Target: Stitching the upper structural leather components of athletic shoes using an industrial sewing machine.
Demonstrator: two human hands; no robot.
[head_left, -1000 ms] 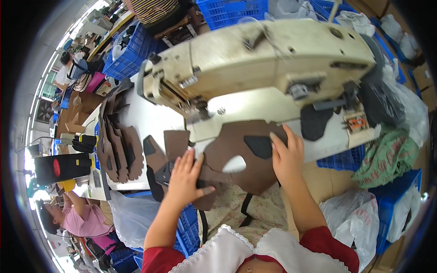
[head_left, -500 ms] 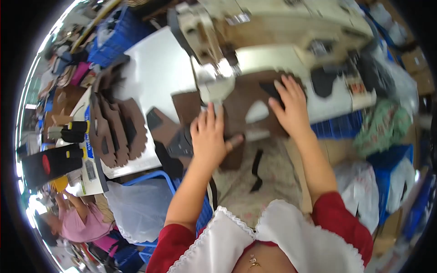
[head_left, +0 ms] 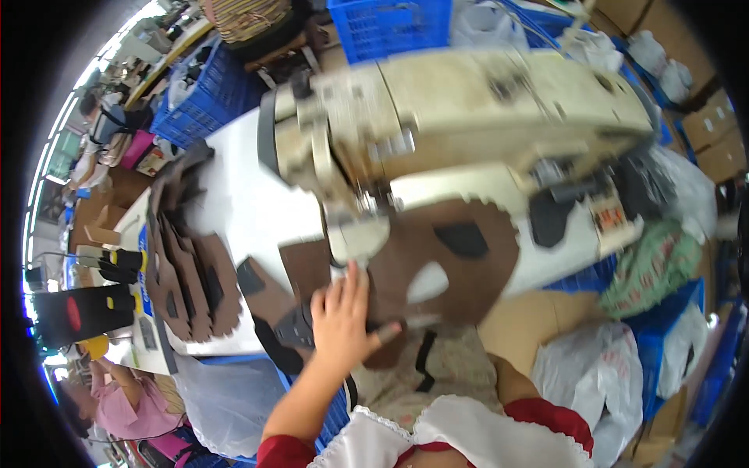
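My left hand (head_left: pixel 343 318) lies with its fingers stretched over the left part of a brown flat piece (head_left: pixel 488 277), fingertips close to the sewing machine's (head_left: pixel 374 129) needle area. The piece has a scalloped right edge, a dark patch (head_left: pixel 462 239) and an oval opening showing the white table (head_left: pixel 554 265). Of my right arm (head_left: pixel 511 380) only a short stretch below the red sleeve shows, low and beside my lap; the right hand is hidden. Another brown piece with dark patches (head_left: pixel 273 292) lies left of my left hand.
Several scalloped brown pieces (head_left: pixel 211 273) lean stacked on the table's left. A blue crate (head_left: pixel 390 30) stands behind the machine. Plastic bags (head_left: pixel 593 370) and a green cloth (head_left: pixel 654 269) lie at the right. A person in pink (head_left: pixel 129 402) sits at the far left.
My right hand has left the brown piece and dropped out of sight toward my lap. My left hand stays on the piece. The view has tilted, so the machine shows more fully.
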